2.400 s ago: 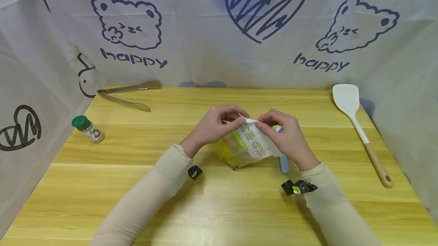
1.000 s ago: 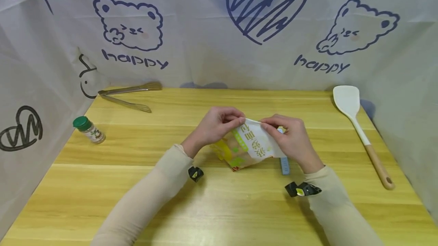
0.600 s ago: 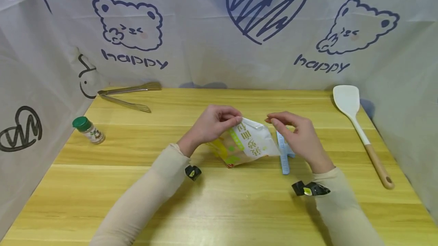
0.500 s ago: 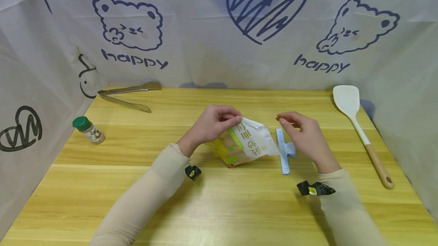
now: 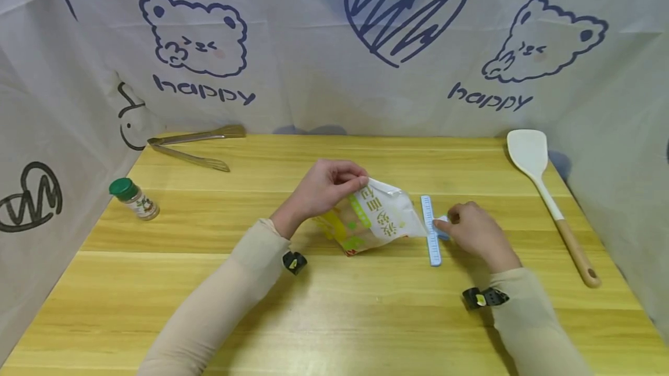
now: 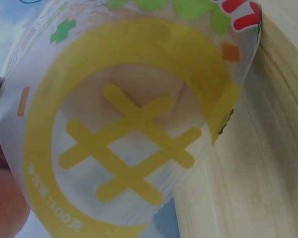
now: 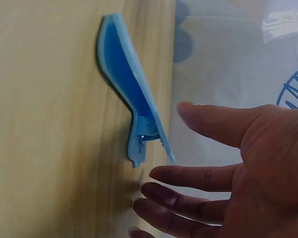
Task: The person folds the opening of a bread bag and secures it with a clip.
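My left hand (image 5: 326, 190) pinches the folded top edge of a printed plastic bread bag (image 5: 368, 219), which tilts above the table. Close up in the left wrist view, the bread bag (image 6: 124, 144) shows a yellow print on clear film, with a bit of the left hand (image 6: 7, 203) at the left edge. To the right of the bag lies a light blue bag clip (image 5: 431, 236) with a long ridged bar and a short handle. My right hand (image 5: 478, 233) is over that handle. In the right wrist view, the fingers and thumb stand apart beside the blue clip (image 7: 129, 74).
Metal tongs (image 5: 195, 146) lie spread at the back left. A green-capped seasoning jar (image 5: 136, 199) stands near the left edge. Along the right side lies a white spatula (image 5: 543, 190) with a wooden handle. White cloth (image 5: 303, 62) with drawings encloses the wooden table (image 5: 334, 312).
My right hand has let go of the bag's top edge and moved right and down to the blue clip. The left hand still holds the bag, shifted slightly left.
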### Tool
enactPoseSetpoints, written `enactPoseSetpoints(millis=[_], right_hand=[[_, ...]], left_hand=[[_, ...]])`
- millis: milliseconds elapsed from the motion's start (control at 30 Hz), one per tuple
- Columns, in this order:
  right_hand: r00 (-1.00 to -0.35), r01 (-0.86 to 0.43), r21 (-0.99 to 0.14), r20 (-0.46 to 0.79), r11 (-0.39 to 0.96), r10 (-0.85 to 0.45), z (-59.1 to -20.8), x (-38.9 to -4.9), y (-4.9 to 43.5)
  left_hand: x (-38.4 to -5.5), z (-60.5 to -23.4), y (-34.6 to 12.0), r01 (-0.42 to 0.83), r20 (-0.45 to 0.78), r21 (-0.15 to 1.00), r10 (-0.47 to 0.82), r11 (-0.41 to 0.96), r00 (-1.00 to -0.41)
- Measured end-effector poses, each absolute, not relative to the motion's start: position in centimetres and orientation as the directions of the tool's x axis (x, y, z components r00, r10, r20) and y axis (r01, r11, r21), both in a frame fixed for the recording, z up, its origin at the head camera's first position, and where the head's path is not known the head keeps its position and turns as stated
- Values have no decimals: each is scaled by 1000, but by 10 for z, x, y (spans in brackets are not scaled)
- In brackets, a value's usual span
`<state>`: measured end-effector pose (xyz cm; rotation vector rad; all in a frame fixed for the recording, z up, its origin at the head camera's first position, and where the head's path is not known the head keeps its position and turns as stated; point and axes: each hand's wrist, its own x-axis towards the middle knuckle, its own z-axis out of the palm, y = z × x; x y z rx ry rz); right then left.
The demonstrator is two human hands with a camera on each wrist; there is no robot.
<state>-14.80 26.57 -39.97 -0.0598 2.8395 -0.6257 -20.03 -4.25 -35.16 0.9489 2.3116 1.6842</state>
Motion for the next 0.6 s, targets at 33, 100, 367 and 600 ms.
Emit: enactPoseSetpoints(millis=[33, 100, 367, 600], right_hand=[[-974, 14, -417, -213, 909, -83, -401, -148, 265], [-975, 28, -413, -214, 910, -67, -403, -149, 263], [-964, 101, -458, -264, 883, -26, -405, -150, 262], [-976, 114, -576, -215, 810, -16, -399, -151, 266]], left_hand=[[-200, -352, -43, 410, 254, 895, 552, 178, -794], [-201, -352, -43, 412, 259, 895, 552, 172, -792], [-201, -354, -43, 412, 262, 897, 559, 160, -787], [-202, -354, -44, 408, 263, 900, 555, 154, -789]])
